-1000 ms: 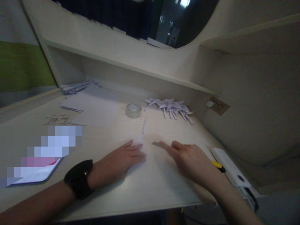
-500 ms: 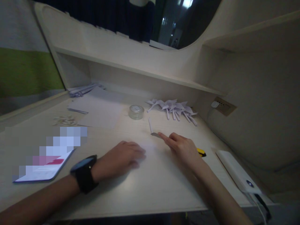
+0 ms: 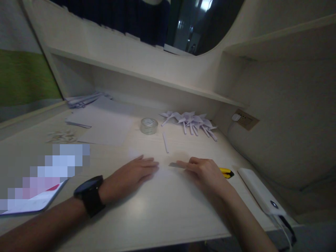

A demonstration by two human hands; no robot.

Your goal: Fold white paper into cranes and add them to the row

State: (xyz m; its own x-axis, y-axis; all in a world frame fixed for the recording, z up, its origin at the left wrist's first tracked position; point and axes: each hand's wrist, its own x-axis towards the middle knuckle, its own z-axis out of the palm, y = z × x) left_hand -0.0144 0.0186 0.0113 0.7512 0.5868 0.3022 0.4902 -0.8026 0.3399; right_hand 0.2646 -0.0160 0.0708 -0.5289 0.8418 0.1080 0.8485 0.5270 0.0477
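My right hand [image 3: 204,169] is closed around a utility knife [image 3: 226,173]. The knife's yellow and black end sticks out behind the hand, and its blade points left, low over the desk. My left hand [image 3: 133,175], with a black watch [image 3: 90,194] on the wrist, lies palm down on the desk, fingers stretched out and holding nothing. Just beyond the blade, a thin white paper stick [image 3: 165,142] rests on the desk, apart from both hands. A roll of clear tape [image 3: 148,126] sits behind it.
Several white paper pinwheels [image 3: 191,120] lie at the back right. White sheets [image 3: 107,120], paper strips [image 3: 86,99] and small white pieces [image 3: 63,136] are at the left. A lit tablet [image 3: 39,201], partly blurred out, lies front left. A white power bank [image 3: 258,190] with cables stands right.
My right hand has drawn the knife blade back towards me, away from the paper stick. My left hand has settled flatter on the desk. The view has shifted slightly.
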